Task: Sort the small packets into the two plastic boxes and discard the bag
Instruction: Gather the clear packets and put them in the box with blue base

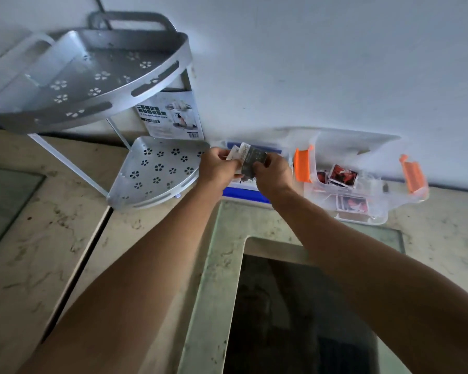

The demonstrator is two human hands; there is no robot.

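Observation:
Both hands meet above a clear plastic box with blue trim (243,192) standing against the wall. My left hand (218,167) grips a small stack of white and grey packets (241,153). My right hand (272,174) pinches a dark grey packet (250,164) at the front of that stack. To the right stands a second clear box with orange latches (303,164), its lid leaning open against the wall; several red and black packets (343,175) lie inside it. What the blue box holds is mostly hidden by my hands. No bag is in view.
A silver two-tier corner rack (92,76) with flower cut-outs stands at the left, its lower shelf (157,168) close to my left hand, a product label (170,114) behind it. The stone counter (38,252) has a dark opening (295,319) below my arms.

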